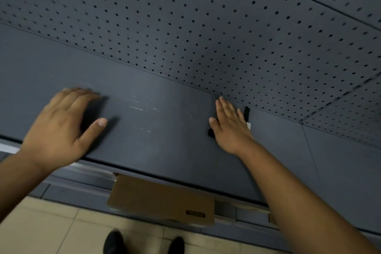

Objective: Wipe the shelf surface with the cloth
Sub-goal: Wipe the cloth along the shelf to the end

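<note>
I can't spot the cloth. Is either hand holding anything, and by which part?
Right hand presses flat on a dark cloth, covering its middle. Left hand holds nothing.

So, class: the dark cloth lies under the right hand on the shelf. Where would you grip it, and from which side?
Pinch the dark cloth at the strip showing beyond the right hand, coming from the right. It lies flat on the shelf, mostly covered.

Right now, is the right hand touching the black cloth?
Touching. The head view shows the right hand lying flat on the black cloth, whose edges peek out on both sides, pressed against the shelf.
</note>
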Available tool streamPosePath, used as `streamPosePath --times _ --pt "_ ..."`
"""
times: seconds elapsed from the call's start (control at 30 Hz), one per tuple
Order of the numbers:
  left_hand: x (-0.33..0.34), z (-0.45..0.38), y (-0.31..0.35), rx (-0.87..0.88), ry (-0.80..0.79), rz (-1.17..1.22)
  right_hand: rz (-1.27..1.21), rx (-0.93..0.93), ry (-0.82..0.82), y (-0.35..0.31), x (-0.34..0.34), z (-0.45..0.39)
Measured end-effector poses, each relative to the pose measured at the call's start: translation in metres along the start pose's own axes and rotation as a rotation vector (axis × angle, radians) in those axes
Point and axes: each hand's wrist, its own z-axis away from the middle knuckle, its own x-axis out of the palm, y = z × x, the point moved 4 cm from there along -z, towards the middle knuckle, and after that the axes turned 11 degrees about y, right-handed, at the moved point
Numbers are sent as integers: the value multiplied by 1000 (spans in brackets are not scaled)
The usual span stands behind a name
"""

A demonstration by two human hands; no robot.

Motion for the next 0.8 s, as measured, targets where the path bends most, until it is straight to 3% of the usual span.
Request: streamPosePath --times 0.23,0.57,0.8 --pt "-8 -2 11 -26 -6 1 13 20 -2 -6 -6 -10" --pt "-4 0 8 -8 -3 25 -35 -34 -10 -42 -1 103" --pt "2 1 3 6 -34 36 -17 -35 16 -49 0 117"
